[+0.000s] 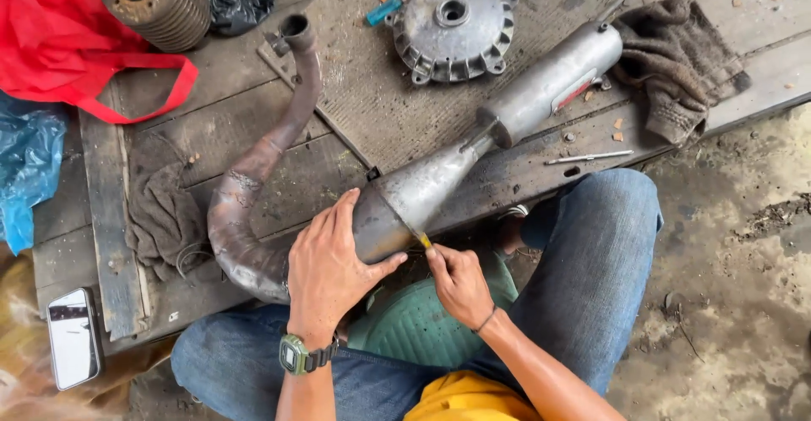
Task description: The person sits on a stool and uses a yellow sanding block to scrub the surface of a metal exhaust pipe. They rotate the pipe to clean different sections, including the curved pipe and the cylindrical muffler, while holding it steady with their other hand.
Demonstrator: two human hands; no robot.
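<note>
Left hand (328,271) grasps a metal exhaust pipe (397,201); right hand (457,283), just beside it, pinches a thin yellow-tipped tool (420,238) against the pipe.

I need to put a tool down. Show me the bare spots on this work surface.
Free: the ribbed mat between the curved pipe and round finned hub; the planks right of the brown rag. Crowded: around the exhaust body, where the left hand and right hand work.
</note>
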